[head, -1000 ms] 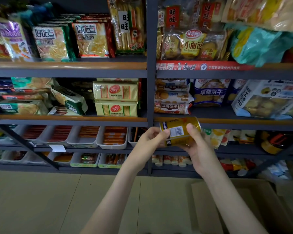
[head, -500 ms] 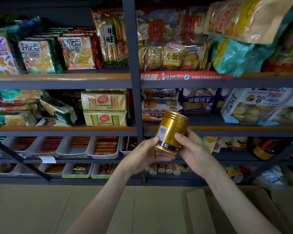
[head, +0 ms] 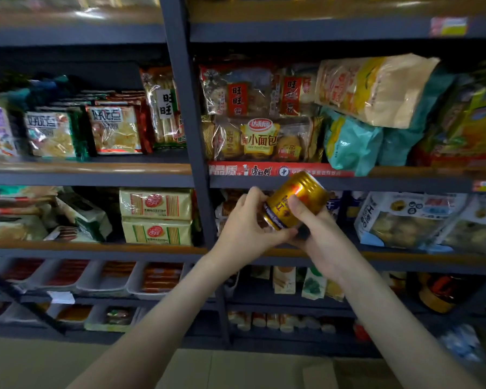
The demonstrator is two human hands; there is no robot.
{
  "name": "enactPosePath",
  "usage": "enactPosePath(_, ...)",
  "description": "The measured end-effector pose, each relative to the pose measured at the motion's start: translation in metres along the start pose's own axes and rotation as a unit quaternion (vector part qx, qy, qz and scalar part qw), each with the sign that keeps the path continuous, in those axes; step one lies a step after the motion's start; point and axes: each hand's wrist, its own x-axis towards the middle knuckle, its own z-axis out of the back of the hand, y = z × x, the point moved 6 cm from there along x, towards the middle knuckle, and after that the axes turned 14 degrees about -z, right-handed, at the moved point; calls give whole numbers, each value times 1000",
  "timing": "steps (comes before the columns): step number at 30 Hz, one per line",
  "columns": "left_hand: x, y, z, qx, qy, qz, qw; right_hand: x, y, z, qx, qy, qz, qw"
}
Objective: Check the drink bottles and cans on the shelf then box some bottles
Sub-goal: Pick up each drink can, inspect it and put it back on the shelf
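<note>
A gold drink can [head: 299, 199] with red and blue print is held tilted in front of the shelf unit [head: 191, 153], its top pointing up and to the right. My left hand [head: 250, 223] grips the can's lower end, fingers curled round it. My right hand [head: 312, 228] holds it from below and from the right, thumb pressed on its side. A cardboard box [head: 348, 372] shows at the bottom edge, right of centre, partly hidden by my right forearm.
The dark metal shelves hold snack bags, biscuit packs [head: 156, 216] and bread packs [head: 260, 138]. White trays [head: 104, 276] of packaged food sit on the lower left shelf. A diagonal brace [head: 26, 301] crosses the lower left. Beige floor [head: 54, 366] lies below.
Both hands have raised the can and turned it, so the barcode side is gone and the red print faces me. The view has tilted upward.
</note>
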Motion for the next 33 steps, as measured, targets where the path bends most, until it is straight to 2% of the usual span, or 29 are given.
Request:
enactPosePath(4,-4,-22,0,126,-99,-93,983,6,3,-1,135,6,10,991)
enactPosePath(7,-12,-28,7,220,-178,-213,935,8,3,-8,194,36,-1,980)
enactPosePath(9,-18,-29,13,222,-215,-253,917,8,5,-15,192,67,-5,979)
enactPosePath(12,-25,-28,22,200,-242,-273,909,9,8,-24,151,91,-2,984)
enactPosePath(17,-25,-31,42,178,-216,-312,908,3,9,-38,156,103,9,982)
enactPosePath(20,-22,-24,55,94,-148,-277,945,1,5,-46,158,92,11,983)
enactPosePath(22,-22,-14,61,-59,-84,-168,980,0,6,-53,148,96,27,984)
enactPosePath(23,-22,-10,63,-150,-49,-98,983,-1,7,-57,147,104,37,983)
enactPosePath(24,-24,-7,63,-238,-14,-30,971,-2,9,-62,147,115,46,981)
enactPosePath(26,-27,0,63,-362,33,69,929,-3,14,-72,139,139,65,978)
enactPosePath(27,-27,1,67,-371,38,82,924,-3,16,-77,129,151,73,977)
enactPosePath(28,-27,2,73,-340,27,73,937,-4,19,-83,115,160,79,977)
enactPosePath(31,-24,-3,108,-147,-31,2,989,-3,35,-99,16,122,98,987)
enactPosePath(33,-20,-9,134,-10,-76,-52,996,-4,51,-111,-63,78,119,988)
